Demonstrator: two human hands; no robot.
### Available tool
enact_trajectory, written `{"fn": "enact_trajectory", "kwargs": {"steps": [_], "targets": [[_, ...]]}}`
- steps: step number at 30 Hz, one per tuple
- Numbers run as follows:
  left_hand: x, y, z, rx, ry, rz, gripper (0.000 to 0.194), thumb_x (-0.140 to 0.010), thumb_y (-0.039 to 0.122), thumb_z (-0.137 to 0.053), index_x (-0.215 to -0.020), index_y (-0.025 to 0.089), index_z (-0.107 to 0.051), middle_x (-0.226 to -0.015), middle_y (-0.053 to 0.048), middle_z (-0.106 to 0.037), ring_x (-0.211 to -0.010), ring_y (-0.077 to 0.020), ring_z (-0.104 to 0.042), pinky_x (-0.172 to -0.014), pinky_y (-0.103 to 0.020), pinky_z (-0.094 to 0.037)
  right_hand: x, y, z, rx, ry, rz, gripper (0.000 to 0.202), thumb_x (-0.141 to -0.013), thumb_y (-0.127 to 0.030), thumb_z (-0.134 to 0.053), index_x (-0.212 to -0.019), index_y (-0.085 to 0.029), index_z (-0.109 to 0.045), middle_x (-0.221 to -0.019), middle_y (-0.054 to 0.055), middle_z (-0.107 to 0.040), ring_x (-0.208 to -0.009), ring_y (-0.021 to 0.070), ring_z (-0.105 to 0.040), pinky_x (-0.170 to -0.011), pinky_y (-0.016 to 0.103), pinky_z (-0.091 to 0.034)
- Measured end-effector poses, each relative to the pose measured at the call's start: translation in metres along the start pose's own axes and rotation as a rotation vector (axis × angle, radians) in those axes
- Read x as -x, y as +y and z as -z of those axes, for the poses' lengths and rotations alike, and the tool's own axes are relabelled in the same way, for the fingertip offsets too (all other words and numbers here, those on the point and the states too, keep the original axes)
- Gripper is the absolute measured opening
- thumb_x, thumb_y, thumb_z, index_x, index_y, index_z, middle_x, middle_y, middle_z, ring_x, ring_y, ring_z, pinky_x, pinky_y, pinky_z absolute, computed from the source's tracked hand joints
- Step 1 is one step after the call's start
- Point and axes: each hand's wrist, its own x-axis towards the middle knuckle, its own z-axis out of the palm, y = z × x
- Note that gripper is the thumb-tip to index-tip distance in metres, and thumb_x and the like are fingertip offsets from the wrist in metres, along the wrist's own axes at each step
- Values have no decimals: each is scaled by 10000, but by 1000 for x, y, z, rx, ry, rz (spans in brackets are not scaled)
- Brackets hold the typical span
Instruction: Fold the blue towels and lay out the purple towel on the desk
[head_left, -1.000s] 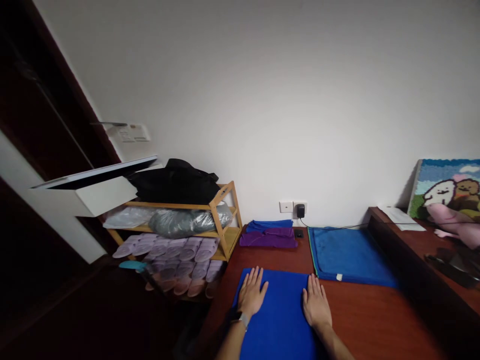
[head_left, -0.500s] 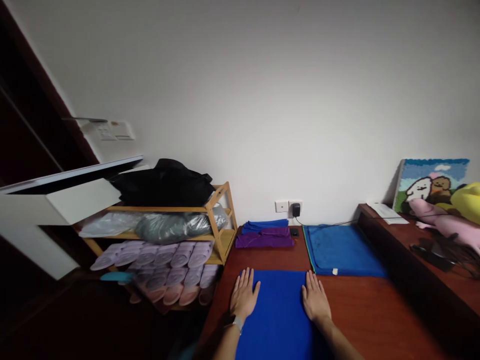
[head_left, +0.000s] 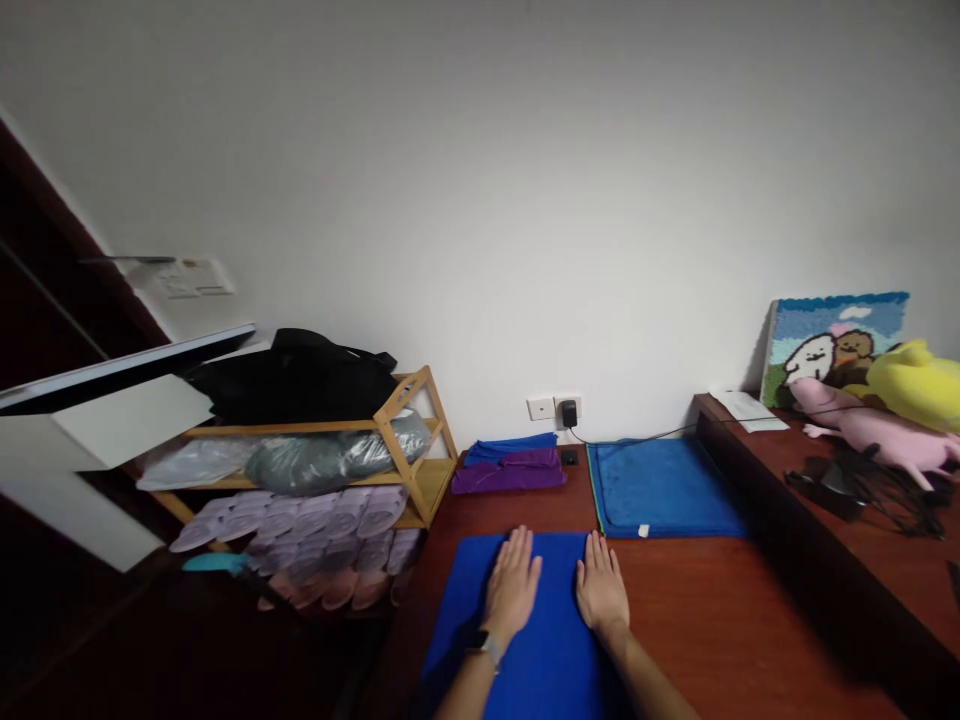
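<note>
A bright blue cloth [head_left: 553,640] lies spread flat on the reddish-brown wooden desk [head_left: 720,610]. My left hand [head_left: 513,588] rests palm down on its far part, fingers stretched out, a watch on the wrist. Also palm down, my right hand [head_left: 602,592] lies at the cloth's right edge, its fingers straight. Beyond the cloth, by the wall, sit a folded purple cloth [head_left: 510,473] and a folded blue cloth [head_left: 517,446]. To the right lies a folded, lighter blue towel [head_left: 667,490] with a white tag.
At the left stands a wooden rack [head_left: 431,480] with slippers [head_left: 300,515] and a black bag [head_left: 300,375]. A charger [head_left: 569,412] is plugged into the wall, its cable running right. On the raised right ledge sit a pink plush toy [head_left: 862,415] and a yellow plush toy [head_left: 915,385].
My left hand has moved right, inward from the cloth's left edge, so more cloth shows on its left. My hands are closer together. The view has shifted slightly right.
</note>
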Motion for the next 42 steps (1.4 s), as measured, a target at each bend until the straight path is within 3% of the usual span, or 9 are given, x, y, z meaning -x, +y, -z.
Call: {"fn": "enact_trajectory", "kwargs": {"steps": [3, 6, 9, 15, 19, 28, 36, 39, 42], "targets": [[-3, 67, -19, 100, -84, -149, 591, -1074, 449, -189, -1624, 236, -167, -1668, -31, -296, -1540, -209, -265, -1267, -443, -279, 0, 5, -5, 2, -8, 47, 643, -978, -294, -249, -1588, -90, -248, -1686, 104, -156, -1567, 231, -110, -1275, 436, -103], [4, 89, -33, 112, -136, -154, 589, -1073, 444, -174, -1625, 238, -149, -1660, -38, -305, -1536, -219, -279, -1270, -462, -276, 0, 6, -9, 10, -14, 74, 649, -957, -282, -299, -1589, -137, -274, -1692, 75, -136, -1570, 228, -84, -1276, 433, -87], [15, 60, -25, 70, -162, -145, 597, -1070, 487, -192, -1624, 271, -148, -1676, -5, -262, -1550, -220, -233, -1277, -475, -256, -1, 4, -8, 2, -3, 25, 642, -991, -313, -212, -1591, -86, -228, -1687, 97, -157, -1568, 217, -110, -1274, 419, -95], [50, -49, 9, -31, -149, 138, 681, -1051, 580, -195, -1617, 203, -219, -1675, -58, -267, -1550, -232, -230, -1273, -478, -243, 1, 1, -6, 21, 2, 1, 650, -1006, -342, -159, -1592, -62, -196, -1690, 91, -169, -1567, 215, -120, -1271, 404, -87], [70, -83, 12, -73, -107, 199, 698, -1044, 593, -208, -1619, 198, -218, -1681, -68, -247, -1550, -241, -233, -1266, -475, -248, 1, -1, 0, 38, -16, -12, 651, -1007, -341, -152, -1594, -62, -184, -1690, 79, -166, -1567, 208, -126, -1270, 398, -91], [70, -78, 8, -97, -61, 196, 721, -1035, 600, -200, -1597, 161, -303, -1667, -89, -298, -1544, -248, -260, -1264, -457, -235, 35, 0, 12, 30, 14, -16, 648, -1018, -367, -105, -1610, -107, -158, -1697, 39, -141, -1567, 194, -123, -1270, 386, -117], [68, -87, 6, -118, -50, 186, 693, -1037, 562, -262, -1585, 143, -327, -1654, -107, -322, -1531, -259, -290, -1256, -474, -265, 65, 2, 10, 28, -61, 0, 654, -1008, -371, -139, -1600, -96, -171, -1690, 36, -135, -1568, 198, -111, -1278, 404, -82], [59, -65, 11, -118, 32, 93, 636, -1050, 495, -277, -1600, 175, -290, -1661, -86, -313, -1538, -252, -271, -1265, -483, -251, 64, 2, 10, -5, -31, 28, 641, -1008, -362, -139, -1606, -133, -154, -1690, 2, -107, -1569, 195, -95, -1279, 416, -87], [43, -8, 9, -47, 55, -33, 606, -1067, 455, -245, -1619, 207, -220, -1677, -55, -282, -1548, -232, -244, -1273, -471, -242, 63, 3, 11, -26, -43, 40, 643, -1008, -370, -148, -1601, -124, -183, -1685, 22, -137, -1568, 203, -106, -1279, 428, -90]]}}
